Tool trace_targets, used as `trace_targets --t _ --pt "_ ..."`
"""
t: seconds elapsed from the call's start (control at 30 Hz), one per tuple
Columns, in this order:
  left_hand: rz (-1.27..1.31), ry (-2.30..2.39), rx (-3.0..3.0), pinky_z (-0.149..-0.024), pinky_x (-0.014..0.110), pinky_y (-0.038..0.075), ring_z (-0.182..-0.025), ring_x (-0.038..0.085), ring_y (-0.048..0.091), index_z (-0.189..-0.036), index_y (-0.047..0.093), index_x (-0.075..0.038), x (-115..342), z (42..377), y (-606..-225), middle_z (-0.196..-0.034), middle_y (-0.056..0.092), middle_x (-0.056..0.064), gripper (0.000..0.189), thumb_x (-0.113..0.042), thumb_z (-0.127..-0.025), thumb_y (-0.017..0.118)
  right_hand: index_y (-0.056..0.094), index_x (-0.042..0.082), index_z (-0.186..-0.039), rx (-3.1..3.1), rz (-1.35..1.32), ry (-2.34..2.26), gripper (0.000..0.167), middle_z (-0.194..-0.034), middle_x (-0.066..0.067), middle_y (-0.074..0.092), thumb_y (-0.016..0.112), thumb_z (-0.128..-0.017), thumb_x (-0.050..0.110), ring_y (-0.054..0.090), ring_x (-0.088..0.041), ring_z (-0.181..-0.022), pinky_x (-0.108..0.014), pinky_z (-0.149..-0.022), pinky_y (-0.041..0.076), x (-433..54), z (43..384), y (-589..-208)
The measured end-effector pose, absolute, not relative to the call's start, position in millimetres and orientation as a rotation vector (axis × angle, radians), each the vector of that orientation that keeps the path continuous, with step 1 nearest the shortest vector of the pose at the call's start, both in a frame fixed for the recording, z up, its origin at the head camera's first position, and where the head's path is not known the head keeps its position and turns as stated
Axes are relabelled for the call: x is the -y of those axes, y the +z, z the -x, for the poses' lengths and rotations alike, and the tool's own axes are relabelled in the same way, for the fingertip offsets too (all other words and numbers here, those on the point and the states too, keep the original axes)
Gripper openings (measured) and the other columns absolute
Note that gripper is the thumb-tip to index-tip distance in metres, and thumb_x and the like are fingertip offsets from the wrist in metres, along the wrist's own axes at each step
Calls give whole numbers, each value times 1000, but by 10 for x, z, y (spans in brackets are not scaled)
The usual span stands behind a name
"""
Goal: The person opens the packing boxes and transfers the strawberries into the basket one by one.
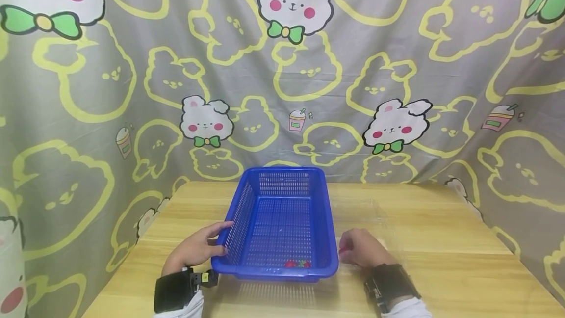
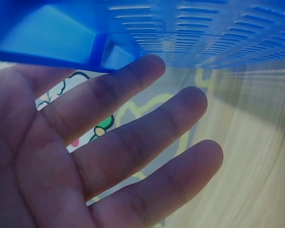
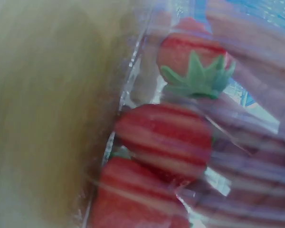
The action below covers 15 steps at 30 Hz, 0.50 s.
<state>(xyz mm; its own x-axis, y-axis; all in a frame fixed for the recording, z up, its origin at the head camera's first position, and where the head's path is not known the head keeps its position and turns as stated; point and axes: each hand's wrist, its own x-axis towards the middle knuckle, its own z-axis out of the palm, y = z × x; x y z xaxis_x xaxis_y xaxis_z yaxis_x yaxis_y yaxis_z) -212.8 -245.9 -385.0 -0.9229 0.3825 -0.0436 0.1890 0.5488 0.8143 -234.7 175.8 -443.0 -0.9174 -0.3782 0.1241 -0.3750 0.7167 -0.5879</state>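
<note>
A blue plastic basket (image 1: 275,271) with perforated sides stands in the middle of the table, with red strawberries (image 1: 290,263) at its near end. My left hand (image 1: 196,247) rests against its left rim; in the left wrist view, several fingers (image 2: 137,142) extend nearly straight below the basket wall. Right of the basket, my right hand (image 1: 361,248) pinches a strawberry (image 3: 192,59) with green leaves, a bit of red showing at its fingertips. Other strawberries (image 3: 166,137) lie beside it in the right wrist view, seen through streaked clear plastic.
A clear plastic container (image 1: 372,207), hard to make out, lies on the wooden table (image 1: 441,249) behind and around the right hand. Grey curtains (image 1: 247,77) with rabbit prints enclose the table's back and sides.
</note>
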Motion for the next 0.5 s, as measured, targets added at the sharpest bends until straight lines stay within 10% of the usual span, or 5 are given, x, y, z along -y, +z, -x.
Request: trace_targets --t 0.5 --pt "-497 1314 -2556 -86 59 50 -123 59 41 -142 41 4 2471 2145 -3856 -142 37 36 65 -3 -84 68 61 13 -68 -2937 575 -999 19 -62 8 56 77 -71 4 52 -13 -61 -34 -59 46 -1743 2362 -4445"
